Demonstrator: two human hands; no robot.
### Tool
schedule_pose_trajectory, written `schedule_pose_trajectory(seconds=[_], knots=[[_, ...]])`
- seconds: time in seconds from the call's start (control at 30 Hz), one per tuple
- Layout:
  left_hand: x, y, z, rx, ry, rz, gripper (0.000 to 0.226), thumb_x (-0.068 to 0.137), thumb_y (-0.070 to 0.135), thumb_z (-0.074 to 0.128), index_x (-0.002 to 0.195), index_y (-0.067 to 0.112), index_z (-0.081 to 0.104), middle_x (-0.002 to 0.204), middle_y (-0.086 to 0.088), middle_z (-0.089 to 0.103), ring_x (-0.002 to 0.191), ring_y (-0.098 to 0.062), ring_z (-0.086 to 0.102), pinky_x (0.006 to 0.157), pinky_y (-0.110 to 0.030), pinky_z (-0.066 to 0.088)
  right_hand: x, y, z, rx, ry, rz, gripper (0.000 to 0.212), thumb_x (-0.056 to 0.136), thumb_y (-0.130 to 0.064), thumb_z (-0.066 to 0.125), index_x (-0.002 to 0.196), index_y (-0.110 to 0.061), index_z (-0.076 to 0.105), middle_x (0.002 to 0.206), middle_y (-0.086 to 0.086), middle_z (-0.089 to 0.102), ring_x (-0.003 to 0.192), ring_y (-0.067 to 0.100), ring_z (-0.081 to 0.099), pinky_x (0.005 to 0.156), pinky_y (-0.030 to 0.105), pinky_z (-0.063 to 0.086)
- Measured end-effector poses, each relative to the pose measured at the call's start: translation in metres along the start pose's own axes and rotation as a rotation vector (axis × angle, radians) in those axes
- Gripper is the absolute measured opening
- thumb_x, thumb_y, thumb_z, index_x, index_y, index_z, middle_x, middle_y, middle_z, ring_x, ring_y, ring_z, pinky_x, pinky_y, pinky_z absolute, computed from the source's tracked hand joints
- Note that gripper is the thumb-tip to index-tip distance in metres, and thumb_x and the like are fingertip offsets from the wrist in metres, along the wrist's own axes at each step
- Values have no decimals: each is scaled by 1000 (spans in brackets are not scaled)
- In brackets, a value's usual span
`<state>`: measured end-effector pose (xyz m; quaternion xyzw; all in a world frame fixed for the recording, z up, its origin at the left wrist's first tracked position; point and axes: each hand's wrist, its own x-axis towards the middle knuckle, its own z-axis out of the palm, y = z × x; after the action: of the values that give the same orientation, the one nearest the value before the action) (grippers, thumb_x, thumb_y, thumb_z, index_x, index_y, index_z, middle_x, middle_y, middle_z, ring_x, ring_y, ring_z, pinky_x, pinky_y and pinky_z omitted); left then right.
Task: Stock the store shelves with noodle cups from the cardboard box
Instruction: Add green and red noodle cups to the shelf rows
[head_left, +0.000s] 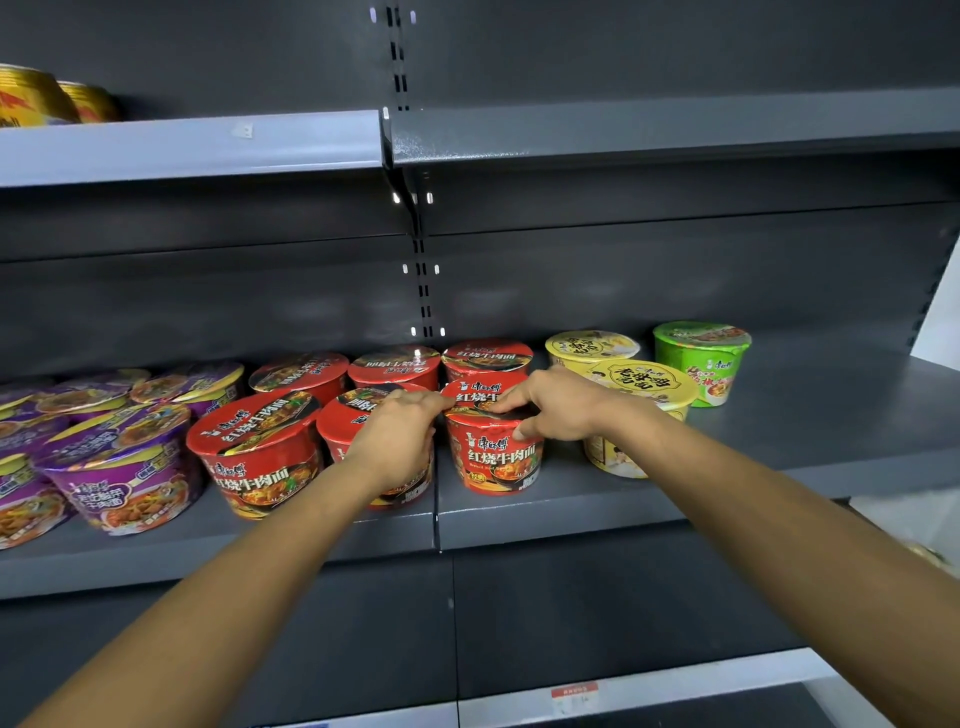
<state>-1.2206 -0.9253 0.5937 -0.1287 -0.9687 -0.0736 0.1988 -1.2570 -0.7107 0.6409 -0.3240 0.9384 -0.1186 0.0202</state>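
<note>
A red noodle cup (496, 457) stands at the front of the grey middle shelf (571, 506), just right of the shelf joint. My right hand (553, 402) grips its lid rim from the right, thumb down on the cup's side. My left hand (397, 436) holds the rim from the left and covers part of the neighbouring red cup (345, 415). More red cups (254, 452) stand to the left and behind. The cardboard box is out of view.
Purple cups (122, 467) fill the shelf's left end. Yellow cups (641, 387) and one green cup (701, 361) stand to the right, with bare shelf beyond them. Gold cans (31, 96) sit on the upper shelf (197, 150). A lower shelf edge (649, 691) carries a price tag.
</note>
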Motion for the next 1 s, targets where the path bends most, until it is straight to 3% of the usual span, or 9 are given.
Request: schedule_pose_trajectory(seconds=[0.17,0.37,0.47,0.67,0.87,1.0], knots=[[2,6,-6,74,-69,-22,51,92,15,52,142,19,40,140,-3,49,130,-24,40,109,-36,36,-6,-4,-1,-31,-45,-28,60,86,-13,64,141,-28,44,143,-4,48,131,17,43,108,28,35],[-3,23,-14,91,-45,-51,61,89,16,53,146,20,31,142,-5,46,133,-25,36,110,-38,34,-15,-3,0,76,37,-46,62,85,3,54,139,-26,47,145,-5,45,133,15,41,104,22,35],[-9,31,-17,89,-22,-40,59,89,14,51,145,18,33,142,-5,46,132,-25,36,110,-36,33,-17,-5,-3,108,73,-65,59,85,2,54,137,-27,50,141,-3,50,130,17,44,105,30,41],[-24,42,-21,66,50,-46,52,90,13,49,141,19,40,136,-3,50,127,-23,40,107,-31,31,-24,-13,-2,204,86,-123,49,91,-1,50,135,-24,53,139,0,51,128,17,47,99,30,46],[-54,44,-20,70,87,-88,49,89,17,51,138,19,46,129,-6,56,120,-27,45,102,-36,37,-30,-26,13,196,139,-203,42,93,-5,53,131,-23,57,137,-5,54,129,12,45,96,16,31],[-79,43,-20,96,84,-133,45,90,18,51,135,19,49,125,-5,57,117,-26,46,98,-33,37,-31,-47,25,147,180,-263,39,91,-8,55,127,-22,60,134,-4,56,127,14,47,103,21,30]])
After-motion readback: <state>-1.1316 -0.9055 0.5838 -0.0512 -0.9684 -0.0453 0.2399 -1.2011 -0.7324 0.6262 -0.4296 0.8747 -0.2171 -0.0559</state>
